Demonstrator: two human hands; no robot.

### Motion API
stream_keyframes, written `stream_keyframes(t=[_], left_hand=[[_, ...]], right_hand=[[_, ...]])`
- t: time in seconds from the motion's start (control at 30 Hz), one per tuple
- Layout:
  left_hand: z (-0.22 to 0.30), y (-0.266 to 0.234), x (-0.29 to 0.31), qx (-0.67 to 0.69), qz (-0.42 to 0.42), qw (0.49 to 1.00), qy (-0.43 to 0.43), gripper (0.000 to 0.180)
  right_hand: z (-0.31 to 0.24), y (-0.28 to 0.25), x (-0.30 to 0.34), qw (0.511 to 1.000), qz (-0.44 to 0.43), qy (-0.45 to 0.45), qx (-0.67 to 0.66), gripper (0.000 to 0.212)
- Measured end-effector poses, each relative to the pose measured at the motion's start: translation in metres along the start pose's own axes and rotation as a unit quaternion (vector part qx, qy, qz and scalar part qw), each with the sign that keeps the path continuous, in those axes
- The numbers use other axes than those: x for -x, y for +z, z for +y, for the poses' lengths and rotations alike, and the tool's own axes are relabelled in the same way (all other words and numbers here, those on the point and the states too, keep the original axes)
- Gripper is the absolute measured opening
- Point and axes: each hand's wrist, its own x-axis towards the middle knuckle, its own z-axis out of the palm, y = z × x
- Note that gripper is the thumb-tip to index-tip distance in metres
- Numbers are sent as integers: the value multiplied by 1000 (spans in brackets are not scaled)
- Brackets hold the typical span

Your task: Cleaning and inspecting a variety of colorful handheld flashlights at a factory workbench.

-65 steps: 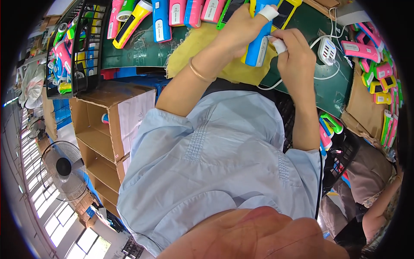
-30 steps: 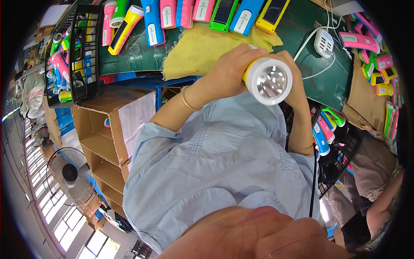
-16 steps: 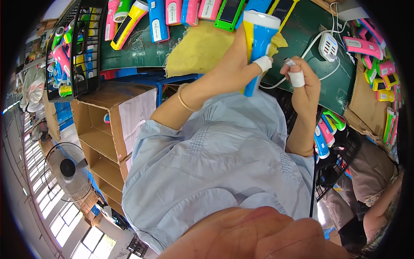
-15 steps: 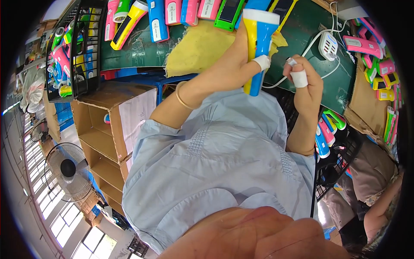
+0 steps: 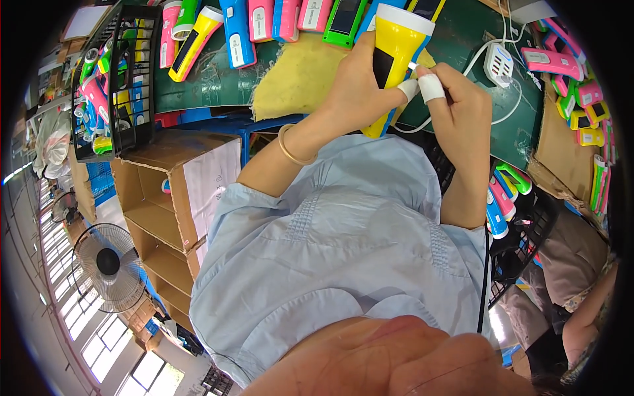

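Note:
My left hand (image 5: 360,89) is wrapped round a yellow and blue flashlight (image 5: 400,39) with a white head, held upright above the table edge. A dark panel shows on its yellow side. White tape covers my left thumb. My right hand (image 5: 465,105), also with a taped finger, pinches a small white piece (image 5: 413,65) against the flashlight's side. Most of that piece is hidden by my fingers; I cannot tell whether it enters the flashlight. Beneath lies a yellow cloth (image 5: 297,76) on the green table (image 5: 198,86).
Several coloured flashlights (image 5: 238,39) line the far table edge. A white charging hub (image 5: 498,66) with cables sits at right, beside a cardboard box (image 5: 555,152) and more flashlights. A black basket (image 5: 135,86) and cardboard shelves (image 5: 155,218) stand left. Another person's arm (image 5: 584,330) is lower right.
My left hand has turned the flashlight so its yellow side and dark panel show. My right hand has moved left to the flashlight, its fingers now at the flashlight's side.

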Motion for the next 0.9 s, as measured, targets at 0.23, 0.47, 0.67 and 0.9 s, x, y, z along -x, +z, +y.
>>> stream_keyframes(t=[0.23,0.47,0.67,0.9], left_hand=[[8,14,-3,-84,82,991,64,72],[4,17,-7,-80,91,989,80,71],[1,21,-7,-95,87,989,76,69],[-17,-1,-27,28,144,989,32,57]], right_hand=[[-1,20,0,982,120,-44,139,15],[7,25,2,982,141,-29,121,16],[14,23,-2,991,110,-27,69,15],[6,-1,30,967,246,-30,-60,17]])
